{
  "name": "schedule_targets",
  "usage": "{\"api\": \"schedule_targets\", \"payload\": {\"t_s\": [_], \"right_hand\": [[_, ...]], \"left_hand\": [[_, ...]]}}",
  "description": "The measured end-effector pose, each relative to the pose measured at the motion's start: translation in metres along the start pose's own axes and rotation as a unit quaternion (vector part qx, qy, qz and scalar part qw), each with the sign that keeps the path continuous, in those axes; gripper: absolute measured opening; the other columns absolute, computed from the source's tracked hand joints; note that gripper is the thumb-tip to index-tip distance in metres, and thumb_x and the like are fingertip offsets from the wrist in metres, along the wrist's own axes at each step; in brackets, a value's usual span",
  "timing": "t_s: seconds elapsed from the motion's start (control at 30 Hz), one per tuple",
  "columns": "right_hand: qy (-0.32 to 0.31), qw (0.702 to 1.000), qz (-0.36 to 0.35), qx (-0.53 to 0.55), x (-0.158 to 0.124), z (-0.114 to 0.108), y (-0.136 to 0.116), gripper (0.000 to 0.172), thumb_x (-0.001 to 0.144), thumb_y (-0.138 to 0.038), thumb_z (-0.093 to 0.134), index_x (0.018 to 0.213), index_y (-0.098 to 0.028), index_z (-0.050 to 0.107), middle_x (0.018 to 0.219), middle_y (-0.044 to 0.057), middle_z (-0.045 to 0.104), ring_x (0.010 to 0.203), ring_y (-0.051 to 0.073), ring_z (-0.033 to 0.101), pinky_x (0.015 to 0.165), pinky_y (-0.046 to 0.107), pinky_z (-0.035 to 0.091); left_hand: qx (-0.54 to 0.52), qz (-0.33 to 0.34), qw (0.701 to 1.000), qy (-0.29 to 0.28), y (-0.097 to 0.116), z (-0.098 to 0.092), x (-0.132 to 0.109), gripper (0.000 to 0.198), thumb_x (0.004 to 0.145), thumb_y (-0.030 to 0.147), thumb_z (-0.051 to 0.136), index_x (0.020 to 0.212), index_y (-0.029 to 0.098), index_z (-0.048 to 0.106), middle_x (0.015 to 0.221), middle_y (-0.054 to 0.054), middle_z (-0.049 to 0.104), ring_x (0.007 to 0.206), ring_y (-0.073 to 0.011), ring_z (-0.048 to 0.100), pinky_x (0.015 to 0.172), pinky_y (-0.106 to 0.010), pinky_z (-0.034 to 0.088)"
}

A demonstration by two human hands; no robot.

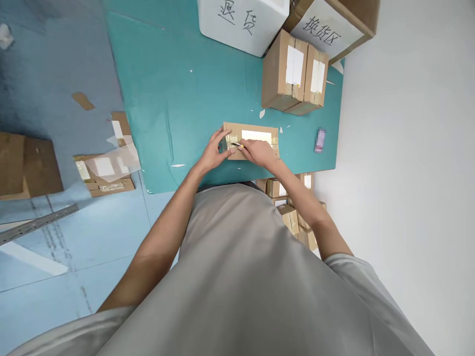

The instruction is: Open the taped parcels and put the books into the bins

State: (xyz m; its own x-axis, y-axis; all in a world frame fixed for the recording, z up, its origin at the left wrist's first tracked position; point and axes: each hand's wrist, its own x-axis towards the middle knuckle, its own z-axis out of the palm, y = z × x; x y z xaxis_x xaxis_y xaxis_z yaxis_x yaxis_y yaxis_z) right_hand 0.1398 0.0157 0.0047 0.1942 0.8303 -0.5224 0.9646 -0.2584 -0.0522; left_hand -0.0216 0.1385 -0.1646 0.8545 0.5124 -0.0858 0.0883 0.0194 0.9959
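Note:
A small taped cardboard box with a white label lies on the teal table near its front edge. My left hand grips the box's left end, with thumb and fingers on either side of the corner. Closed around a small utility knife, my right hand rests over the front of the box. The knife's dark blade points left over the clear tape, near my left thumb. Part of the box's front is hidden under my right hand.
Two taped boxes stand at the back right, beside a white bin and a larger open carton. A small pinkish item lies right. More boxes are below the table; flattened cardboard lies on the left floor.

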Motion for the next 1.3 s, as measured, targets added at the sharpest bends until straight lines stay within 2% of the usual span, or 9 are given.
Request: {"api": "schedule_targets", "payload": {"t_s": [0.2,0.43,0.6,0.77,0.97,1.13,1.3], "right_hand": [[-0.018,0.999,0.006,-0.042,0.009,-0.013,-0.009,0.048,0.123,-0.041,0.029,0.146,-0.015,0.062,0.132,0.022,0.081,0.115,0.038,0.076,0.091,0.039,0.049],[-0.018,0.999,0.02,-0.047,0.012,-0.014,-0.011,0.052,0.123,-0.044,0.026,0.146,-0.015,0.063,0.13,0.023,0.082,0.114,0.039,0.077,0.091,0.042,0.05],[-0.027,0.999,0.018,-0.04,0.016,-0.015,-0.011,0.053,0.122,-0.045,0.027,0.146,-0.015,0.064,0.128,0.023,0.083,0.115,0.041,0.077,0.092,0.043,0.051],[-0.032,0.997,-0.001,-0.066,0.023,-0.022,-0.014,0.051,0.121,-0.039,0.03,0.148,-0.013,0.064,0.13,0.025,0.082,0.115,0.04,0.077,0.093,0.045,0.052],[-0.043,0.992,-0.057,-0.106,0.031,-0.03,-0.01,0.047,0.116,-0.02,0.034,0.15,-0.011,0.064,0.135,0.027,0.079,0.12,0.041,0.075,0.1,0.05,0.051],[-0.03,0.991,-0.087,-0.096,0.04,-0.023,-0.003,0.047,0.116,-0.018,0.034,0.148,-0.009,0.067,0.13,0.025,0.08,0.125,0.041,0.074,0.105,0.052,0.052],[0.001,0.993,-0.107,-0.052,0.059,0.0,0.002,0.047,0.119,-0.027,0.035,0.143,-0.009,0.071,0.123,0.024,0.081,0.126,0.041,0.074,0.106,0.056,0.054]], "left_hand": [[-0.022,0.018,1.0,0.0,-0.006,0.002,0.004,0.099,0.086,0.071,0.09,0.168,0.027,0.056,0.183,-0.02,0.038,0.17,-0.0428,0.039,0.131,-0.059,0.047],[-0.012,0.03,0.999,-0.001,-0.011,0.003,0.006,0.096,0.09,0.066,0.089,0.17,0.023,0.056,0.182,-0.022,0.038,0.171,-0.0427,0.038,0.133,-0.058,0.045],[-0.027,0.023,0.999,-0.001,-0.014,0.002,0.005,0.097,0.089,0.066,0.09,0.17,0.025,0.055,0.184,-0.022,0.034,0.17,-0.0447,0.039,0.127,-0.06,0.051],[-0.049,0.012,0.999,0.004,-0.014,0.001,0.003,0.096,0.088,0.063,0.093,0.169,0.028,0.057,0.185,-0.021,0.033,0.168,-0.0441,0.043,0.128,-0.06,0.049],[-0.018,0.007,1.0,0.013,-0.012,0.007,0.004,0.093,0.092,0.062,0.089,0.17,0.026,0.055,0.186,-0.022,0.032,0.17,-0.0444,0.039,0.129,-0.062,0.048],[-0.017,0.005,0.999,0.028,-0.013,0.01,0.002,0.094,0.091,0.07,0.087,0.169,0.028,0.055,0.186,-0.021,0.032,0.16,-0.042,0.054,0.128,-0.06,0.05],[-0.023,-0.024,0.997,0.067,-0.012,0.014,-0.001,0.095,0.087,0.074,0.089,0.167,0.033,0.057,0.187,-0.018,0.035,0.152,-0.0406,0.062,0.123,-0.059,0.056]]}}
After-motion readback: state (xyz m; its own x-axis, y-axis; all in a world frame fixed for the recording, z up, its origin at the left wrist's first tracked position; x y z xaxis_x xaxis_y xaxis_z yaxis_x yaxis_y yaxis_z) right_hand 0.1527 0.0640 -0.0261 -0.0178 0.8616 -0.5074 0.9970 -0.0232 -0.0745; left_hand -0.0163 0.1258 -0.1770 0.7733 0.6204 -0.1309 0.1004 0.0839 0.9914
